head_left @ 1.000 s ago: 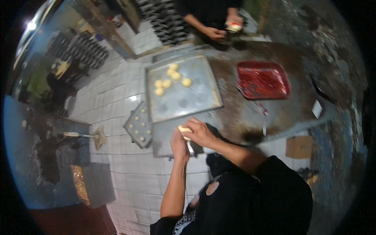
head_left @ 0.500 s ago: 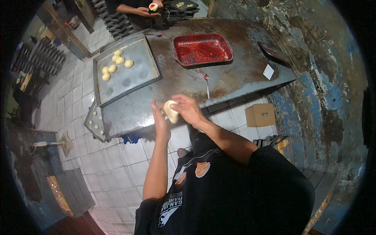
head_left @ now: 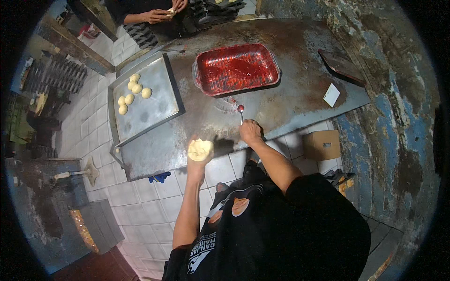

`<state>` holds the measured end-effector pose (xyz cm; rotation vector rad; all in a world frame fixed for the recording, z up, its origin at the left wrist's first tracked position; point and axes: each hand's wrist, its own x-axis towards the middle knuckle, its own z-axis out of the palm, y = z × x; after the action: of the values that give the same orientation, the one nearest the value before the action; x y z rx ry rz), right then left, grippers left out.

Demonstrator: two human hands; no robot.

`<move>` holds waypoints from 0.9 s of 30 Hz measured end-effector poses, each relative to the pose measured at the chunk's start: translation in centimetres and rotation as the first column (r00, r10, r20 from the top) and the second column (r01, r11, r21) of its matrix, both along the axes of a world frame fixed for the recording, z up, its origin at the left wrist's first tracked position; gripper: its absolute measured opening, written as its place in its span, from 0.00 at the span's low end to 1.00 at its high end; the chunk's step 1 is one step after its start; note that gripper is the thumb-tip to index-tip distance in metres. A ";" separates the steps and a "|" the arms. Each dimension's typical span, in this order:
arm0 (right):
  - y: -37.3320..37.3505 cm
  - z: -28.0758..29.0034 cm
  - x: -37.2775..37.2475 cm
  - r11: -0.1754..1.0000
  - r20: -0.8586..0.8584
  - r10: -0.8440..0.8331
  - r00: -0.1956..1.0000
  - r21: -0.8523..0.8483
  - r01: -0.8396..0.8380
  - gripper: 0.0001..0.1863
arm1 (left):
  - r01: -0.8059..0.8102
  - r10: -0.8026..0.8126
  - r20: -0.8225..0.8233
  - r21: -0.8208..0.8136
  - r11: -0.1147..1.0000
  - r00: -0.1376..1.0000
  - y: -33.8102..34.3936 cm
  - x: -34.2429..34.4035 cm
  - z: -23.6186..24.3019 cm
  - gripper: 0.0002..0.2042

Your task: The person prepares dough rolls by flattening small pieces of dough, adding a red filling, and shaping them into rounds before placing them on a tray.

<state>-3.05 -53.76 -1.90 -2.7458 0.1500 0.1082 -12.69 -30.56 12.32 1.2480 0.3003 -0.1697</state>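
On the upturned palm of my left hand (head_left: pixel 196 169) rests a flattened, pale piece of dough (head_left: pixel 200 150), held at the table's near edge. My right hand (head_left: pixel 251 132) is closed round the handle of a metal spoon (head_left: pixel 241 109), whose bowl carries red filling. The spoon lies low at the tabletop, beside a red smear. Just beyond it stands a rectangular pan (head_left: pixel 197 75) coated inside with glossy red filling. To the left, several round dough balls (head_left: pixel 136 88) sit grouped in a large metal tray (head_left: pixel 157 110).
The metal table (head_left: pixel 290 100) has a white card (head_left: pixel 331 95) and a dark flat board (head_left: pixel 341 67) at its right. Across the table a co-worker's hands (head_left: pixel 159 16) handle a small piece. A cardboard box (head_left: pixel 321 145) stands below the right edge, near the worn wall (head_left: pixel 389 117).
My right hand has left the dough and reached forward right to grasp the spoon. The dough now lies spread on my left palm. The co-worker's hands have come together.
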 end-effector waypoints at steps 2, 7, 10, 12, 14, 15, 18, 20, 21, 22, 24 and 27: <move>-0.5 -0.9 1.2 0.997 -0.101 0.078 0.992 0.017 -0.077 0.14 | -0.029 0.030 -0.024 0.022 0.999 0.999 -0.1 2.0 1.5 0.39; -3.8 3.2 2.9 0.890 -0.130 0.210 0.969 0.435 -0.135 0.12 | -0.076 0.078 -0.036 0.056 0.996 0.996 0.4 4.2 0.7 0.30; -7.7 8.4 5.8 0.901 0.162 0.038 0.986 0.421 -0.104 0.12 | -0.100 0.110 -0.043 0.191 0.977 0.993 -1.2 5.9 1.5 0.33; -10.6 9.6 9.6 0.964 0.196 0.101 0.975 0.224 -0.145 0.14 | -0.078 0.085 -0.019 0.216 0.973 0.996 -2.7 7.8 2.6 0.34; -12.5 9.5 13.2 0.990 0.218 0.100 0.971 0.077 -0.119 0.16 | -0.038 0.039 0.000 0.267 0.963 0.999 -4.2 10.4 2.6 0.37; -12.7 8.4 14.8 0.991 0.265 0.113 0.958 0.034 -0.127 0.17 | -0.037 0.040 -0.006 0.263 0.964 0.999 -4.0 11.5 1.9 0.37; -12.4 6.7 18.7 0.977 0.060 0.163 0.985 -0.150 -0.152 0.16 | 0.002 -0.002 0.001 0.302 0.953 1.000 -3.7 15.3 0.4 0.28; -11.6 6.2 19.7 0.971 -0.068 0.153 0.986 -0.176 -0.163 0.16 | 0.027 -0.024 -0.014 0.322 0.946 1.000 -3.0 17.1 0.3 0.27; -11.0 6.0 20.3 0.965 -0.183 0.147 0.972 -0.187 -0.181 0.16 | 0.041 -0.037 -0.020 0.356 0.934 0.999 -2.5 18.0 0.1 0.26; -10.1 5.7 20.5 0.972 -0.157 0.113 0.981 -0.189 -0.142 0.16 | 0.078 -0.078 -0.011 0.320 0.944 0.997 -1.8 19.0 -0.2 0.25; -9.2 5.4 20.6 0.982 -0.146 0.105 0.984 -0.144 -0.126 0.16 | 0.086 -0.084 -0.021 0.323 0.942 0.996 -0.6 20.5 -0.5 0.24; -9.9 4.7 20.6 0.995 -0.096 0.087 0.992 -0.033 -0.091 0.14 | 0.105 -0.097 -0.043 0.281 0.954 0.994 0.4 22.7 -0.5 0.23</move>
<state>17.55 -63.62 2.83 -2.7854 0.0558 0.2623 10.01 -30.13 11.78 1.5479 0.2929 -0.2392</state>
